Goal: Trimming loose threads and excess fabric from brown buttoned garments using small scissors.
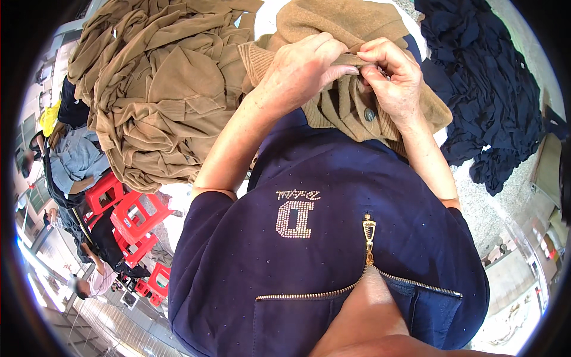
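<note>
A tan knitted cardigan with ribbed edges lies bunched in front of my body, partly over my lap. My left hand pinches a narrow strip of its knit edge between thumb and fingers. Close by on the right, my right hand grips the same edge with thumb and forefinger, so the strip is stretched between both hands. A dark round button shows on the cardigan just below my right hand. Whether anything small sits between the right fingertips cannot be made out.
A big heap of tan knitwear lies to the left on a white surface. Dark navy garments are piled at the right. Red plastic stools, grey-blue clothing and another person appear farther left.
</note>
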